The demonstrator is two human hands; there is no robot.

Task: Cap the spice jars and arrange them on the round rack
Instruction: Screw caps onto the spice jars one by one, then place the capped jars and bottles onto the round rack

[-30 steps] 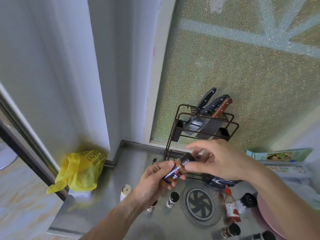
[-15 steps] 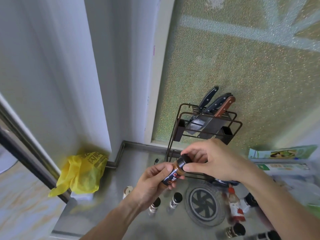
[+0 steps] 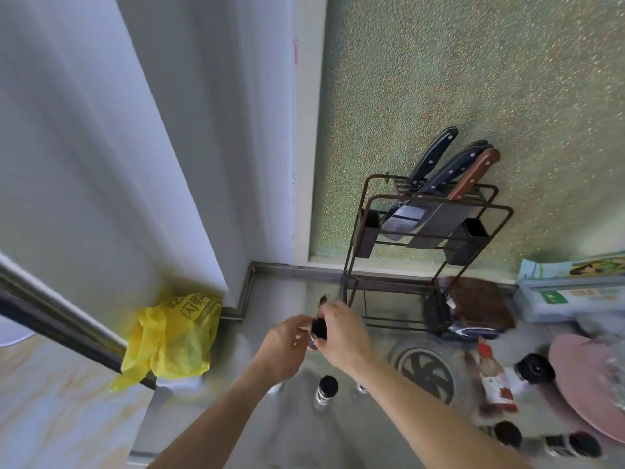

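Both hands meet above the steel counter (image 3: 236, 414), between them one spice jar (image 3: 316, 335). The left hand (image 3: 285, 340) curls its fingers round the jar's body; the right hand (image 3: 345, 333) pinches the black cap (image 3: 319, 327) on top. The jar's label is blurred and unreadable. Below the hands a black-capped jar (image 3: 326, 389) stands upright on the counter. The round rack (image 3: 427, 374) lies flat to the right, beside a red-labelled bottle (image 3: 493, 380); its label cannot be read. More black-capped jars (image 3: 507, 433) stand near the lower right edge. A yellow bag (image 3: 172, 336) with dark printed characters, too blurred to read, sits at the left. A knife rack (image 3: 426, 238) holding three knives stands against the wall.
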